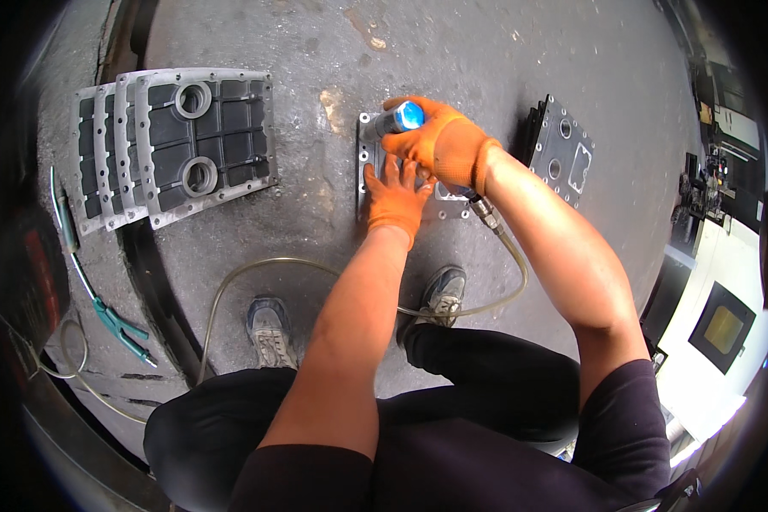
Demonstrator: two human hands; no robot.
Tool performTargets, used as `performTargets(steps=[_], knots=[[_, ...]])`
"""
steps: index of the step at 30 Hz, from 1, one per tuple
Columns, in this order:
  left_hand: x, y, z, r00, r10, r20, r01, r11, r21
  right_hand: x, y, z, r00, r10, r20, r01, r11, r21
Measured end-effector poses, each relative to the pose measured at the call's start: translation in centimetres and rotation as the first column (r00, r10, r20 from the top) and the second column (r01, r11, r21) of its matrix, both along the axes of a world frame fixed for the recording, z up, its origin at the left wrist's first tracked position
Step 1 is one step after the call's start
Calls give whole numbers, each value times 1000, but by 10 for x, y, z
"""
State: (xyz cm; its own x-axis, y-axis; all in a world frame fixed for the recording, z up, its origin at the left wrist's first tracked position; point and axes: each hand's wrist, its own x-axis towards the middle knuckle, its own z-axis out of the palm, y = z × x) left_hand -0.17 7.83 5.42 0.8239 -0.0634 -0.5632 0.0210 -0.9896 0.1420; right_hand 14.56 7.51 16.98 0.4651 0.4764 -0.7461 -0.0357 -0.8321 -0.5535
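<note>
A flat grey metal cover plate (363,147) with bolt holes along its edge lies on the floor ahead of my feet. My left hand (394,205), in an orange glove, rests on it with the fingers spread. My right hand (456,154), gloved likewise, is wrapped round an air-powered tool (410,115) with a bright blue end, held over the plate. A metal fitting (485,212) below my right wrist joins the tool to a clear air hose (523,266). The hands and tool cover much of the plate, and the tool's working end is hidden.
Several ribbed metal covers (205,145) lean in an overlapping row at the left. Another stack of plates (561,149) stands at the right. A green air blow gun (115,322) lies far left beside a floor channel (158,290). The hose loops around my shoes (269,328).
</note>
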Motion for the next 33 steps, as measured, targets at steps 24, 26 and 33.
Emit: performTargets(steps=[24,26,33], knots=[[-9,-26,-75,639,628,443,-219,701,-678,-29,-4,11,998,-17,59,14,999,51],[-6,-21,-68,662,584,471,-203,744,-637,-27,-27,5,997,47,64,-55,990,129],[-23,18,-4,980,158,123,-120,955,-271,-33,-165,58,990,-136,26,131,981,141]])
